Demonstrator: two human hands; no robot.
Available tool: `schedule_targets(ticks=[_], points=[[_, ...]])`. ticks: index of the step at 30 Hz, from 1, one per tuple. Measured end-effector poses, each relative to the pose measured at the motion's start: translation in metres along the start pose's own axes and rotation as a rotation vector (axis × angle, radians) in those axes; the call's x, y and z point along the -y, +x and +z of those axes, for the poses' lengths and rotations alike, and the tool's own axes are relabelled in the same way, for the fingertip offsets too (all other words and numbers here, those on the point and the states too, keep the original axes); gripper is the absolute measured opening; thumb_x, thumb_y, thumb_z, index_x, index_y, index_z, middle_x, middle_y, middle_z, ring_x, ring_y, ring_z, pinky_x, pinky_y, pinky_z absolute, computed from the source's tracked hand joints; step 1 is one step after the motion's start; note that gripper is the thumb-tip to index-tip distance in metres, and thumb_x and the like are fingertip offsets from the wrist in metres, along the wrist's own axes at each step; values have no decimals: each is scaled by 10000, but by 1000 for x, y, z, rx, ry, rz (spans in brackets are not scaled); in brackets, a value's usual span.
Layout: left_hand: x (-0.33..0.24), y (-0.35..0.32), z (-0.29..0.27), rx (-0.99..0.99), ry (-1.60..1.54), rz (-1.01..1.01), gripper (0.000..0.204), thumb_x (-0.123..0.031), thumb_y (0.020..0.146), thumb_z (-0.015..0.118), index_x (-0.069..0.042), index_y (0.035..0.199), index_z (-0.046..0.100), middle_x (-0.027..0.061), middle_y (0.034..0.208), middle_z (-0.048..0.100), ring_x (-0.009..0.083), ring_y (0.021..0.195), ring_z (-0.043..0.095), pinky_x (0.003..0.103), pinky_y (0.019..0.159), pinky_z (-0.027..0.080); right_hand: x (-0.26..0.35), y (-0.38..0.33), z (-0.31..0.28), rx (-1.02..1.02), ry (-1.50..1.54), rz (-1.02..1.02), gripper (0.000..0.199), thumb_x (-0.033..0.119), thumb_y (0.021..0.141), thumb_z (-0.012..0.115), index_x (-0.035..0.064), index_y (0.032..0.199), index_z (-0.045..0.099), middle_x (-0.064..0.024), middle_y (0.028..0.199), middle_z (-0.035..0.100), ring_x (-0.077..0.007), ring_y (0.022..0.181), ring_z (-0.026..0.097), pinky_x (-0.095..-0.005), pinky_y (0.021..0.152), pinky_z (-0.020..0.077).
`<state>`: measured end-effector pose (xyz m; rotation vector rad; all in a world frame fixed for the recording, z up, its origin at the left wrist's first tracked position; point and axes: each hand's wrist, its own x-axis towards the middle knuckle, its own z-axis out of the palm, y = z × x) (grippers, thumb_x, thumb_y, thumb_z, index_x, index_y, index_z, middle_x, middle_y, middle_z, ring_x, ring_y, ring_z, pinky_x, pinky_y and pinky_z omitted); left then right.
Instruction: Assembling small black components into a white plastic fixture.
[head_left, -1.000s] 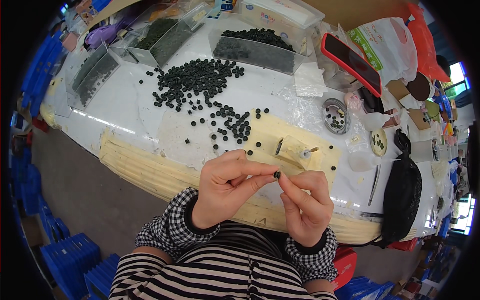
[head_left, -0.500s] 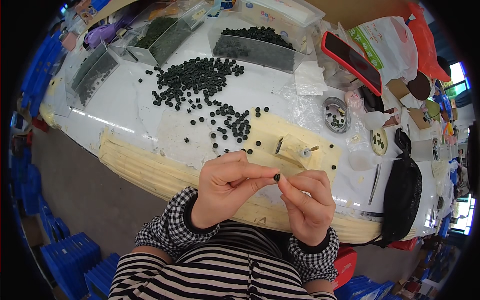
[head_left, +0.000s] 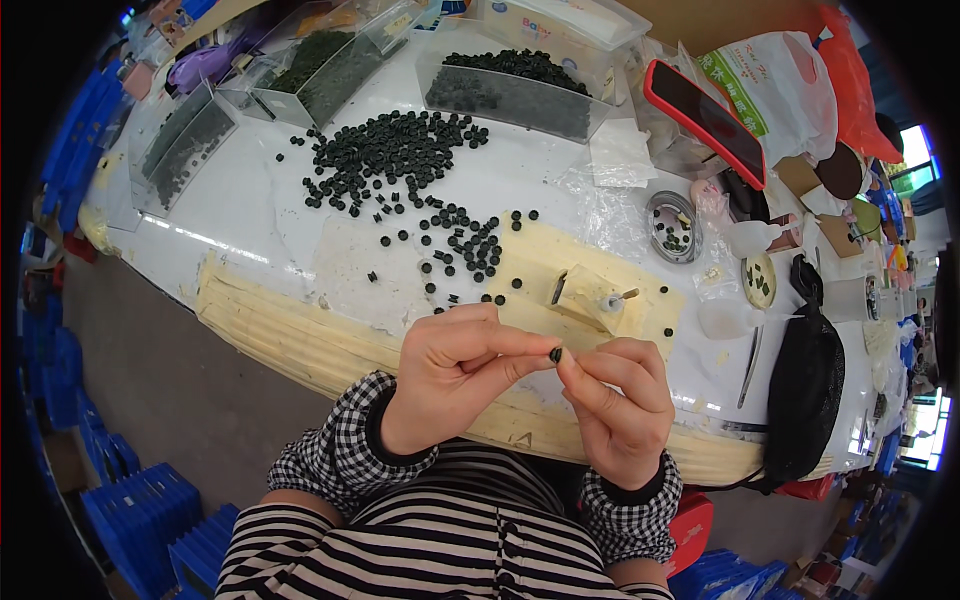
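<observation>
Between the fingertips of both hands is a small black grooved ring (head_left: 555,355), held over the near table edge. My left hand (head_left: 450,370) pinches it from the left with thumb and forefinger. From the other side, my right hand (head_left: 620,405) grips it the same way, so the fingertips almost meet and cover part of it. Just beyond the hands stands a small cream-coloured block fixture (head_left: 590,300) with a pin and a metal tip on top. A loose scatter of like black pieces (head_left: 470,245) lies to its left, with a larger pile (head_left: 385,155) farther back.
Clear bins of black parts, one at the back (head_left: 510,100) and one at far left (head_left: 185,150), line the table. A red-cased phone (head_left: 705,125) leans at the back right. Tweezers (head_left: 750,368) and a black mesh bag (head_left: 805,400) lie to the right. Padded foam covers the front edge (head_left: 290,315).
Almost nothing differs. Both hands keep their pinch on the small black ring, with only a very slight shift of the fingers.
</observation>
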<state>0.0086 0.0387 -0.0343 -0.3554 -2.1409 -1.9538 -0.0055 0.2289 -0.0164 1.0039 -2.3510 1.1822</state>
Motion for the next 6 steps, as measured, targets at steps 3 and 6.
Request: schedule_targets(ticks=[3,6], points=[[1,-1,0,-3,-9,-7,190,-19,793,748,-66,977,748,-35,592,437,46,530,344,221,476,258,0,0,0,0,-10,-10,401,-28,659,741,68,1049,732,-13,968,663,-207,791,535,-293,673,467],[-1,0,0,-16,-15,-44,212,13,743,773,-54,943,752,-45,583,463,46,535,357,213,490,263,1,0,-1,18,-7,22,415,-43,647,732,75,1045,728,-38,930,651,-235,837,558,-318,715,475]])
